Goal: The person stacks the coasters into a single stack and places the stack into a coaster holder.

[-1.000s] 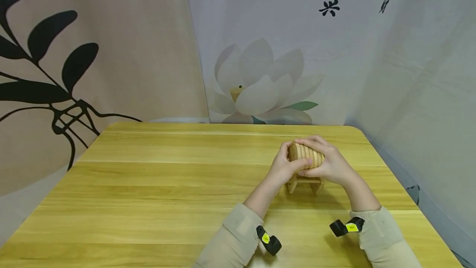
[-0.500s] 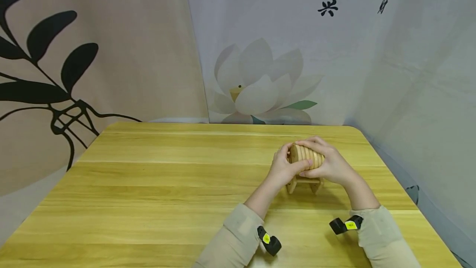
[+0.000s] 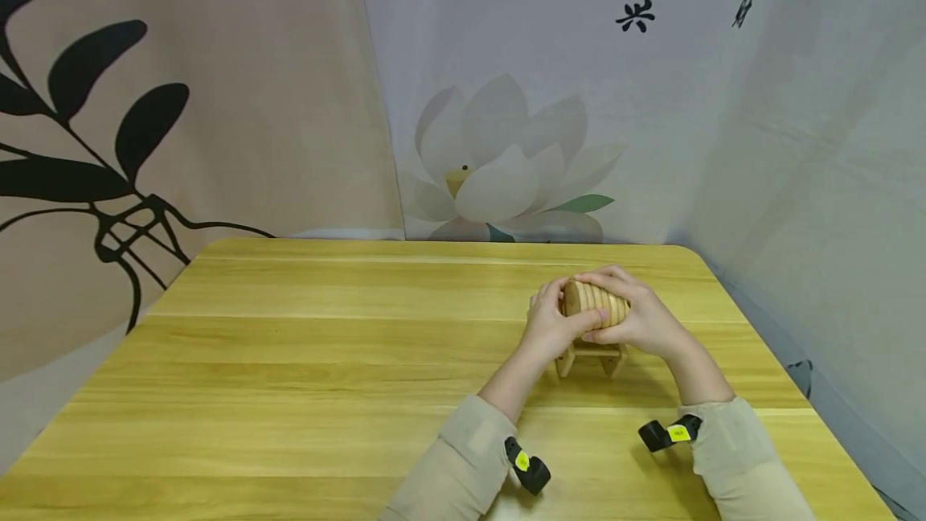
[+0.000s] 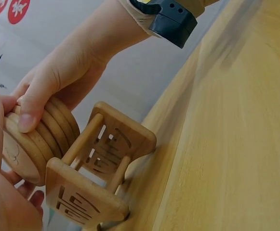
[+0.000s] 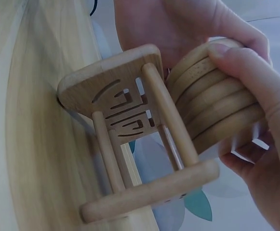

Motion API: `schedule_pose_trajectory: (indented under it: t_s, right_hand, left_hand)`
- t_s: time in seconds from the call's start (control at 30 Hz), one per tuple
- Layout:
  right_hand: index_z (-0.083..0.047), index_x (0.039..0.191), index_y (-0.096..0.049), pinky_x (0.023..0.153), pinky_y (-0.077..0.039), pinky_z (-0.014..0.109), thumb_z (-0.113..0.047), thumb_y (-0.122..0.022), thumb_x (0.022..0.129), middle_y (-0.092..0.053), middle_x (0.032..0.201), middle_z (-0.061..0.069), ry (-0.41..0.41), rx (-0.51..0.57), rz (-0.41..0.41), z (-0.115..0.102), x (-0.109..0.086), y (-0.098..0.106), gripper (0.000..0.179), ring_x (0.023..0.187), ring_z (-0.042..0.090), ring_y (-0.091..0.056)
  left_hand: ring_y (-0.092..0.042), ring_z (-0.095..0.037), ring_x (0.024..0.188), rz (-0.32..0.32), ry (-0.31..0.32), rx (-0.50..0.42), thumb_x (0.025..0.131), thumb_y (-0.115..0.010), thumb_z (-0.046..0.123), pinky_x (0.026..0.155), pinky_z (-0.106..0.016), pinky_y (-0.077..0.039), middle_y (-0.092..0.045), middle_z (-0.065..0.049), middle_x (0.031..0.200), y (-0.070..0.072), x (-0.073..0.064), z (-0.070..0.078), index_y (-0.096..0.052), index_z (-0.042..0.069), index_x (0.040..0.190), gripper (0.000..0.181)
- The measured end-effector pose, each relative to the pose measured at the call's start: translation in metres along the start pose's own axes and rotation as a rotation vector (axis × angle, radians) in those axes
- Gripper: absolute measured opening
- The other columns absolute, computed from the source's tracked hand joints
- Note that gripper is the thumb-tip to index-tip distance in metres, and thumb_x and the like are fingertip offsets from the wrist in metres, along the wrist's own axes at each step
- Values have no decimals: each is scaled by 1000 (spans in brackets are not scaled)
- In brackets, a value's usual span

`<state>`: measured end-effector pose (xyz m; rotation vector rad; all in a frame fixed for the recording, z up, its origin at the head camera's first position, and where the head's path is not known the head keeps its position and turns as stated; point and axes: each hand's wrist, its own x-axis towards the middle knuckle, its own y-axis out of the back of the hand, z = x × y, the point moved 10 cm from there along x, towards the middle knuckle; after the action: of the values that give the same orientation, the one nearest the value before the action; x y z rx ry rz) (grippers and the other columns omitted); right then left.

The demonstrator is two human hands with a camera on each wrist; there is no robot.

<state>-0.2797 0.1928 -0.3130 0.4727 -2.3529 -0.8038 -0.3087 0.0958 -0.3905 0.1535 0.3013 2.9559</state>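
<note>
Both hands hold a stack of round wooden coasters point(image 3: 599, 304) on the right half of the table. My left hand point(image 3: 544, 328) grips the left end, thumb across the front. From the other side my right hand point(image 3: 649, 322) wraps the stack, its fingers over the top. Right below is a small wooden coaster rack point(image 3: 589, 350), standing on the tabletop. Seen from the left wrist, the stack point(image 4: 58, 130) is tilted beside the rack's upper bars. Cut-out patterns mark the rack's side panels point(image 5: 125, 96) in the right wrist view.
The wooden table point(image 3: 325, 376) stretches left of the hands, its far edge meeting a printed curtain point(image 3: 506, 38) with a lotus and dark leaves. A black wrist camera point(image 3: 528, 469) sits at the left cuff, another camera point(image 3: 669, 432) at the right cuff.
Both hands keep their grip on the coasters above the rack with hardly any shift. The head view has turned very slightly.
</note>
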Motion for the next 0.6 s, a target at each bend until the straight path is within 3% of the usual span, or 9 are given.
schedule_pose_trajectory:
  t_s: [0.37, 0.6]
  right_hand:
    - [5, 128, -55, 73, -52, 33, 6, -83, 66, -50, 122, 15, -30, -8, -19, -8, 0, 2, 68, 99, 26, -51]
    - [3, 130, -55, 72, -51, 33, 4, -84, 66, -50, 123, 14, -15, -26, -21, 5, -1, 0, 70, 99, 26, -51]
  left_hand:
    - [-37, -16, 108, 32, -21, 82, 72, -76, 53, 84, -37, -42, -45, 7, 126, -1, 1, 2, -49, 19, 137, 78]
    - [-37, -15, 108, 35, -23, 87, 71, -75, 54, 84, -37, -42, -45, 7, 126, -1, 2, 1, -49, 18, 137, 79]
